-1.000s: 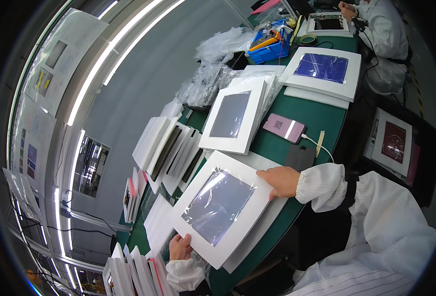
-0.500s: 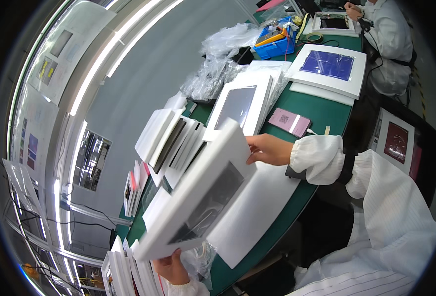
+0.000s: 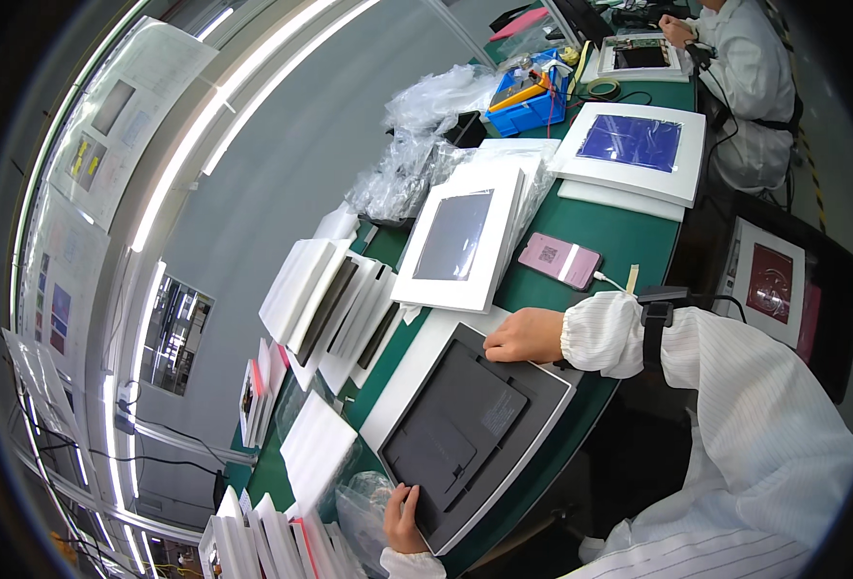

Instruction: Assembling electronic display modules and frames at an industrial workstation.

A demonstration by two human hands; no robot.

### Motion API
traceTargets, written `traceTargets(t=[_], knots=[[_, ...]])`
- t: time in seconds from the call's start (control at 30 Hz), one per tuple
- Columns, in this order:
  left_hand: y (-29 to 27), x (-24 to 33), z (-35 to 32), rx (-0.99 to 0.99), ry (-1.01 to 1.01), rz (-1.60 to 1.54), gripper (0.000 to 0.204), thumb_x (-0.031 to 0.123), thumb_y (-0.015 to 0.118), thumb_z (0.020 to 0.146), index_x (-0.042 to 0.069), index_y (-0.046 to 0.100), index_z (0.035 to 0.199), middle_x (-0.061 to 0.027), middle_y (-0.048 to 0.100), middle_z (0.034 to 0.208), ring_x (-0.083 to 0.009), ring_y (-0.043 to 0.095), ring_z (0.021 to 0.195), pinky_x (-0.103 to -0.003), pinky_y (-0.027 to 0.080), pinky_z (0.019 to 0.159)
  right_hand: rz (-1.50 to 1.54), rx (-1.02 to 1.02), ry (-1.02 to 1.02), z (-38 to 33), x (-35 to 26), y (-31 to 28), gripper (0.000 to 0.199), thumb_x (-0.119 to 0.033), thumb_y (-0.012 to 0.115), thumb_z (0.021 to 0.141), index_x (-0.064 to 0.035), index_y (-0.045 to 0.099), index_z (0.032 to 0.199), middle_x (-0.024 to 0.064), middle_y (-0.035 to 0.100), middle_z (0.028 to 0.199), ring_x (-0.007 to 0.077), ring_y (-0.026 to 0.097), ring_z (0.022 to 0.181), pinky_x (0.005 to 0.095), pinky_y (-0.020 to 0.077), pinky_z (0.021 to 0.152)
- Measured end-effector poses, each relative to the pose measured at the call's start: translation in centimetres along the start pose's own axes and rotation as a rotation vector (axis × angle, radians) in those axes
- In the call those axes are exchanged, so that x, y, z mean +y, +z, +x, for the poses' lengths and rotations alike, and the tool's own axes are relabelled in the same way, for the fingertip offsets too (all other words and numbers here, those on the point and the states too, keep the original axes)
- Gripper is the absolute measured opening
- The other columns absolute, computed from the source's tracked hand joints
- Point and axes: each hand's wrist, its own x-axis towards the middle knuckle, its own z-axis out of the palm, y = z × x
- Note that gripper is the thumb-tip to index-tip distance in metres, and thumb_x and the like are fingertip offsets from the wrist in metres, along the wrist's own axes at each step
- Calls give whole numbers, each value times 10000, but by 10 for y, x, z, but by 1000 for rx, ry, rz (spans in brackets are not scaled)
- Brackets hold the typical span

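A white-edged framed display panel (image 3: 460, 425) lies face down in front of me, its dark grey back with a raised central cover turned up. Under it, a white sheet (image 3: 388, 400) shows along its left side. My right hand (image 3: 526, 336) is closed over the panel's far right corner, fingers curled, with the thumb hidden. At the near left corner, my left hand (image 3: 404, 521) grips the edge, its fingertips on the dark back. Just beyond the panel, another white framed panel (image 3: 455, 236) with a grey screen rests on a stack.
On the green table (image 3: 629, 227) lies a pink phone (image 3: 560, 261) with a cable. White panels (image 3: 340, 299) stand in rows at left. Farther off are a blue-screened panel (image 3: 629, 145), a blue tool bin (image 3: 525, 108), plastic wrap (image 3: 398, 164) and a co-worker (image 3: 750, 87).
The framed panel has turned from a raised, tilted position, screen showing, to face down on the table. Both hands have come down with it, still at its edges.
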Motion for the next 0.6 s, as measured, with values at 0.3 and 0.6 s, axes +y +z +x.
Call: traceTargets(t=[0.3, 0.6], knots=[[7, -3, 0, -121, -56, 57, 436, -128, 534, 678, 51, 616, 1068, -157, 570, 1043, -332, 568, 1017, -390, 465, 876, -81, -129, 42, -1, -10, 5, 332, 12, 642, 643, -27, 459, 918, 99, 479, 894, 246, 602, 772, 347, 512, 624], [3, 2, 0, -156, -25, 47, 552, -202, 524, 619, 57, 587, 1102, -153, 553, 1060, -345, 534, 1051, -391, 454, 889, 27, -251, 193, 5, -17, -11, 323, 10, 619, 657, -42, 468, 938, 110, 517, 942, 291, 609, 818, 380, 511, 657]])
